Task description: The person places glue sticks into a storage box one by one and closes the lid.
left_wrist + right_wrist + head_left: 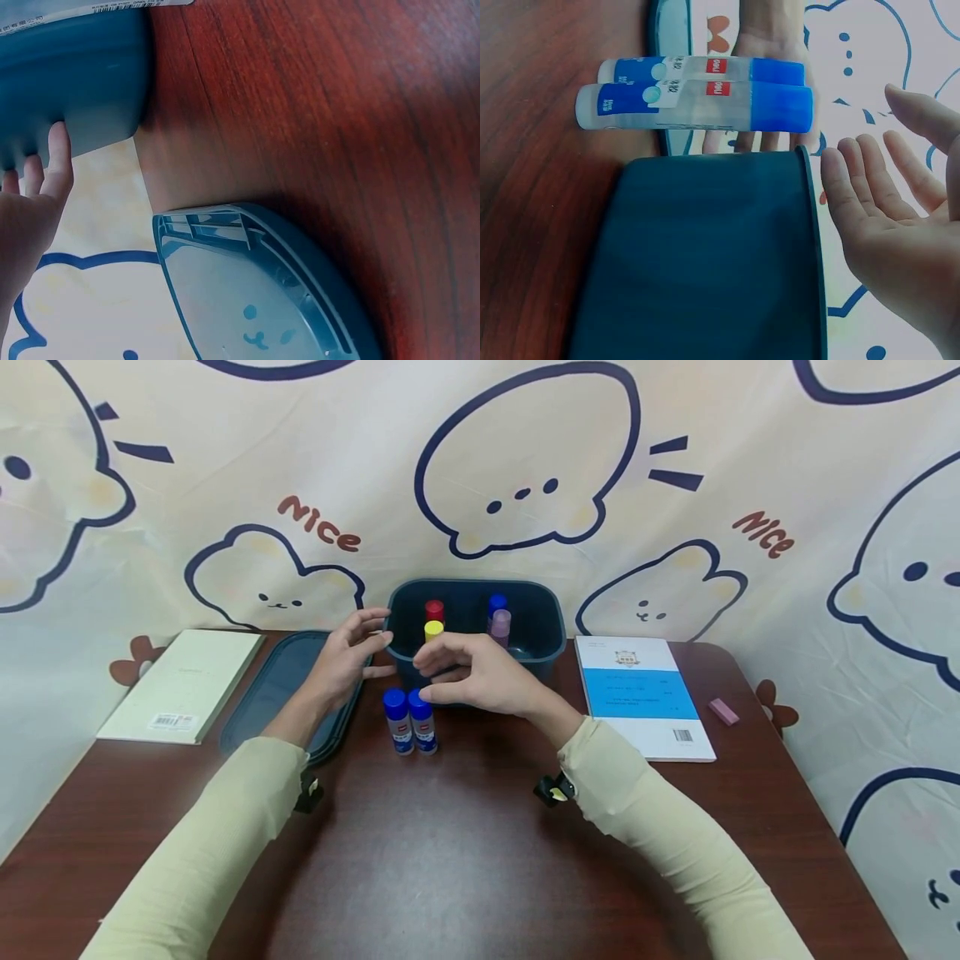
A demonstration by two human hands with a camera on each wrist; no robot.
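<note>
At mid-frame, my left hand point(351, 647), fingers spread and gripping nothing, touches the left side of the bin point(546, 665), perhaps to steady it. My right hand point(483, 672), loosely open and empty, hovers by two upright glue sticks point(401, 728), seemingly placed within reach.

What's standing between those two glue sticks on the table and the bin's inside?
The bin's near wall, just behind the glue sticks, which would likely need lifting over it. The right hand also hovers close by.
</note>
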